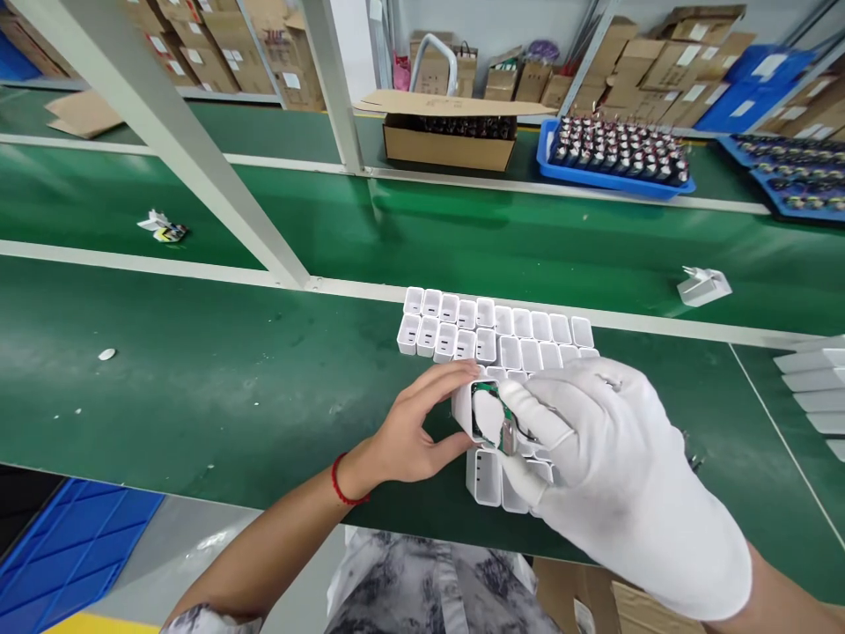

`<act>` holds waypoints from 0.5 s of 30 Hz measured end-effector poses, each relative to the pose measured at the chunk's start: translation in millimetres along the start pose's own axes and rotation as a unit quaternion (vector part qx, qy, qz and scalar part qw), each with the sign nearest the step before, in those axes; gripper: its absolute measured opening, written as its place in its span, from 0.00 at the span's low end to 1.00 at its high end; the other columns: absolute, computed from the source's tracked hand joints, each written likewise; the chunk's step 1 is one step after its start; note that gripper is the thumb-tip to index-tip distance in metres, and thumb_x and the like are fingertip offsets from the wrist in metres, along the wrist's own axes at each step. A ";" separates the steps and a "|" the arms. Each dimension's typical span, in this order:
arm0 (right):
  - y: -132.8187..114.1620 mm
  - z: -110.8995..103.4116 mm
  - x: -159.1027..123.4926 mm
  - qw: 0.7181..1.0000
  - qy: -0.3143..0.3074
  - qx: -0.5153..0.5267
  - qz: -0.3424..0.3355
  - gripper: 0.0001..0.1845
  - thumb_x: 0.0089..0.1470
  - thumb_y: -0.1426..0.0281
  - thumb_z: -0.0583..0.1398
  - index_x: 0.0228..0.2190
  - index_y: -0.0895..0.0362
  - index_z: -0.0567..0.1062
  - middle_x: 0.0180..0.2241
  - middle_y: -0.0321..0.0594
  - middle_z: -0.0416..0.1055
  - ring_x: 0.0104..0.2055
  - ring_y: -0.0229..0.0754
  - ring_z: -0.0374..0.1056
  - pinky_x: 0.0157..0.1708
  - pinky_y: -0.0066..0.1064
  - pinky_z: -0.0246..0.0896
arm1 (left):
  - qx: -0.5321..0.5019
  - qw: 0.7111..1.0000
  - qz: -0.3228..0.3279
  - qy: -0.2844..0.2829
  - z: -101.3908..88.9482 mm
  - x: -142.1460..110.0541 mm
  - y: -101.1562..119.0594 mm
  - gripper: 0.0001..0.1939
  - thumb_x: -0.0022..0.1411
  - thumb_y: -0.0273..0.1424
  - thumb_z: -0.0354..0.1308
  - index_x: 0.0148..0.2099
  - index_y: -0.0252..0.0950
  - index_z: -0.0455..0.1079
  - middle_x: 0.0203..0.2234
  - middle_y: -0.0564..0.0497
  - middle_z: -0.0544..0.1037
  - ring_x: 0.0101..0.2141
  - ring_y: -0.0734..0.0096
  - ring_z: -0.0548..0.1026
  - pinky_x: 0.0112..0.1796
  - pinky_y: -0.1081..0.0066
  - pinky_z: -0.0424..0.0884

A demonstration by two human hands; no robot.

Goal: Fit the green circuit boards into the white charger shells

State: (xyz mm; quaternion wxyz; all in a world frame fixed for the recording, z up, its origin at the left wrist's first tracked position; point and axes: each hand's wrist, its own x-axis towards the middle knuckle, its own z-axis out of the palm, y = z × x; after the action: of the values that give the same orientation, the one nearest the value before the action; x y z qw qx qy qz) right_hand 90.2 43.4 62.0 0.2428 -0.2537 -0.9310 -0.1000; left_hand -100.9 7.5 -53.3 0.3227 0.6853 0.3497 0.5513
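Observation:
My bare left hand [422,425], with a red string round the wrist, grips a white plastic housing [463,407] between thumb and fingers. In my right hand [594,458], which wears a white glove, a green circuit board [507,431] with a white pad is pinched at the mouth of that housing. Part of the board seems to be inside; how deep it sits I cannot tell. Beneath and behind my hands, rows of open white housings [446,339] stand on the green bench, several of them hidden by the glove.
Past the bench rail runs a green channel holding a white unit [703,286] and a loose board assembly [164,226]. On the far shelf are an open carton [449,145] and a blue tray [617,180] of wired parts. A slanted white post [178,132] crosses the left side.

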 end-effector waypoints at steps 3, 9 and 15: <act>-0.9 -1.4 1.3 1.000 -0.024 -0.003 0.008 0.05 0.49 0.77 0.60 0.31 0.58 0.73 0.27 0.41 0.72 0.30 0.46 0.66 0.37 0.42 0.59 | 0.006 1.000 0.003 -0.006 -1.4 0.7 -0.3 0.34 0.61 0.28 0.67 0.66 0.43 0.61 0.58 0.39 0.71 0.61 0.53 0.70 0.58 0.54 0.74; -7.2 1.1 0.6 0.997 -0.057 -0.042 0.009 0.04 0.54 0.73 0.58 0.31 0.58 0.75 0.27 0.43 0.72 0.29 0.48 0.66 0.35 0.43 0.60 | 0.006 1.000 0.002 -0.014 -2.1 1.0 0.4 0.33 0.61 0.29 0.66 0.66 0.43 0.61 0.58 0.39 0.72 0.60 0.52 0.72 0.56 0.53 0.75; -10.2 3.3 3.4 0.990 -0.125 -0.063 0.009 0.12 0.48 0.73 0.62 0.38 0.58 0.76 0.32 0.48 0.72 0.35 0.56 0.70 0.37 0.50 0.64 | 0.008 1.000 -0.005 -0.022 0.3 -0.1 -0.3 0.33 0.60 0.28 0.66 0.66 0.42 0.62 0.57 0.39 0.72 0.59 0.52 0.71 0.58 0.52 0.73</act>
State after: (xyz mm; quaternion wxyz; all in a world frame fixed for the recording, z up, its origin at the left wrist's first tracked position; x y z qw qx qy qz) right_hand 81.0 37.2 60.2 0.1088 -0.2873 -0.9435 -0.1242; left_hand -100.7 7.5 -53.6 0.3276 0.6980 0.3503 0.5317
